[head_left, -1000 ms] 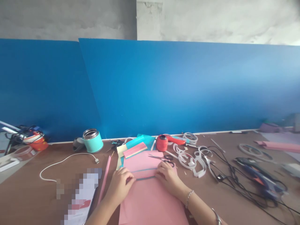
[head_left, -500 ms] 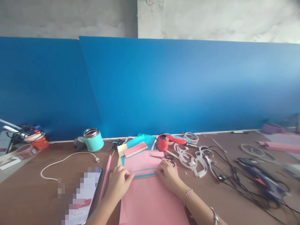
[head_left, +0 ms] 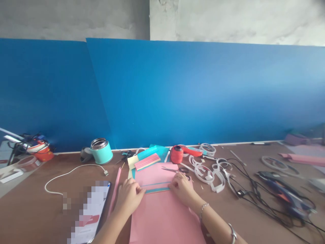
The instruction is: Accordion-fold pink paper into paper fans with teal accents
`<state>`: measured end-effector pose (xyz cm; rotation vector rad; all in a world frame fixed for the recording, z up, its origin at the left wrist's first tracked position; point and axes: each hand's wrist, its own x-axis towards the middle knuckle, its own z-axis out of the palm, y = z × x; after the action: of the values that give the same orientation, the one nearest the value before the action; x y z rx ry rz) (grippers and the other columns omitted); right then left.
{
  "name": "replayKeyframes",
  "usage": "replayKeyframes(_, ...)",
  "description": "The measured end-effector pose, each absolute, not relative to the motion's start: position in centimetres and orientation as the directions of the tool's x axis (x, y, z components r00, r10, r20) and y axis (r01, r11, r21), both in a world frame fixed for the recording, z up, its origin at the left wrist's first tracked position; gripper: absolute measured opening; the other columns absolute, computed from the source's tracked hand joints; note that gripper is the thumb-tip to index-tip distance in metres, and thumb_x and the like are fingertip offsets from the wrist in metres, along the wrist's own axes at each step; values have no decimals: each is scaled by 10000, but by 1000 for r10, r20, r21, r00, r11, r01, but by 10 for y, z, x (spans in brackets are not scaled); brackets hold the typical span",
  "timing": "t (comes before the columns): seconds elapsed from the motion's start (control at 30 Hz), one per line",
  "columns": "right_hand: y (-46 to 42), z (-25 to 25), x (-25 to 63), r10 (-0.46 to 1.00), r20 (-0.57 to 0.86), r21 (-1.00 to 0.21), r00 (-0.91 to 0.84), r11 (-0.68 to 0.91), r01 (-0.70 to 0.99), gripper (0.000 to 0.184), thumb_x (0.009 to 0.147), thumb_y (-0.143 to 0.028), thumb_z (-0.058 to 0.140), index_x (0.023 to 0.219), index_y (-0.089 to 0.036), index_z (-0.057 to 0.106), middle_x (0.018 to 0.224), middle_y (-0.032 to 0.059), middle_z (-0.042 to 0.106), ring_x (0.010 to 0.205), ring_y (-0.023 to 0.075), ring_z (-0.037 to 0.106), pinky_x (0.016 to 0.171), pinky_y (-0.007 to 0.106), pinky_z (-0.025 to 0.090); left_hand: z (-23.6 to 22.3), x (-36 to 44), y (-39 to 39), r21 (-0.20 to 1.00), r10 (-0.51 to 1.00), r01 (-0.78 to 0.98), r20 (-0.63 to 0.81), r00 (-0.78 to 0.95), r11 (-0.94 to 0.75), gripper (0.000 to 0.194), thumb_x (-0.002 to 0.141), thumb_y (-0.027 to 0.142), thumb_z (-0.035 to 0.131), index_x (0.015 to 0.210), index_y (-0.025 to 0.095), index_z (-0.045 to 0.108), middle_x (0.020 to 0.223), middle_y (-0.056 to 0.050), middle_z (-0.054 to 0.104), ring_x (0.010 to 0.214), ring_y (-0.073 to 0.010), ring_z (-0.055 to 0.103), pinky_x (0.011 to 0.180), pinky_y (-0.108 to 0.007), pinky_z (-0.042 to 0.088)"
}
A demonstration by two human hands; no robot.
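My fingers (head_left: 141, 193) bend at both ends of a blue-edged band (head_left: 158, 187) across pink paper (head_left: 166, 218) on the table (head_left: 38, 210); I cannot tell whether they pinch. Scissors (head_left: 175, 170) lie just beyond my right hand (head_left: 181, 187), a phone (head_left: 98, 206) left of my left hand (head_left: 130, 195). Both are palm-down, forearms angled inward.

1 white cable (head_left: 106, 173) near 1 turquoise container (head_left: 102, 154).

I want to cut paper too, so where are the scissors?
In the head view, the scissors are just right of centre, blades over the pink paper, just beyond the right hand and nearer than the round red thing.
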<state>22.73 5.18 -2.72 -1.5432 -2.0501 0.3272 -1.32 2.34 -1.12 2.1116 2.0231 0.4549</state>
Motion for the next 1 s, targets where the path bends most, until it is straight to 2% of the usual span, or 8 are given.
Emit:
replayKeyframes(0.17, 49, -25, 228, 931, 294, -447, -218, 335, 830, 271, 773, -114, 603, 531, -178, 499, 738, 30, 580, 773, 184, 549, 774, 318, 394, -10, -12, 22, 283, 992, 957, 124, 28, -62, 219, 808, 310, 603, 623, 193, 593, 813, -36, 601, 882, -238, 536, 741, -334, 369)
replayKeyframes(0.23, 44, -22, 227, 920, 320, -386, -227, 346, 856, 154, 788, -134, 597, 645, -182, 569, 803, 40, 595, 815, 201, 545, 758, 321, 385, -9, -10, 19, 257, 980, 961, 195, 48, -98, 106, 807, 257, 602, 721, 198, 624, 858, -39, 602, 893, -240, 528, 741, -343, 375)
replayKeyframes(0.27, 42, -20, 227, 909, 340, -348, -240, 359, 866, 71, 792, -142, 598, 739, -189, 604, 851, 47, 601, 845, 212, 539, 752, 322, 379, -9, -8, 17, 244, 967, 960, 243, 80, -140, 55, 810, 206, 587, 813, 208, 642, 911, -44, 604, 917, -240, 523, 749, -347, 379)
replayKeyframes(0.3, 39, -20, 225, 895, 363, -305, -261, 379, 874, 79, 793, -141, 601, 837, -202, 623, 898, 51, 602, 870, 220, 530, 747, 321, 372, -9, -6, 15, 229, 948, 952, 290, 134, -205, 154, 816, 147, 559, 914, 226, 648, 977, -50, 600, 951, -239, 516, 763, -352, 383)
replayKeyframes(0.37, 35, -21, 222, 844, 403, -209, -354, 461, 862, 224, 800, -118, 594, 983, -244, 626, 962, 49, 595, 894, 222, 510, 738, 316, 355, -10, -1, 12, 188, 888, 909, 356, 290, -373, 340, 835, 58, 482, 1048, 272, 639, 1098, -57, 576, 1030, -231, 494, 808, -360, 390)
replayKeyframes(0.53, 34, -32, 217, 701, 413, -78, -581, 663, 744, 236, 923, -181, 494, 1031, -310, 659, 977, 42, 590, 870, 196, 476, 712, 308, 323, -13, 9, 12, 106, 760, 790, 374, 531, -604, 318, 908, 110, 429, 970, 267, 699, 1169, -64, 559, 1087, -242, 460, 841, -376, 406)
replayKeyframes(0.8, 29, -8, 236, 800, 264, -151, -538, 586, 796, 266, 788, -180, 609, 1004, -312, 690, 995, 41, 602, 921, 220, 457, 740, 333, 295, -9, -18, 15, 182, 864, 861, 280, 418, -476, 454, 822, -7, 447, 905, 338, 730, 931, -26, 639, 943, -222, 517, 729, -357, 398)
replayKeyframes(1.0, 32, -14, 236, 774, 387, -102, -501, 576, 811, 187, 796, -93, 544, 712, -213, 660, 887, 38, 622, 830, 192, 466, 697, 320, 294, -6, -38, 20, 189, 903, 945, 391, 177, -267, 440, 688, -71, 401, 607, 250, 691, 764, -29, 629, 865, -228, 551, 817, -396, 419)
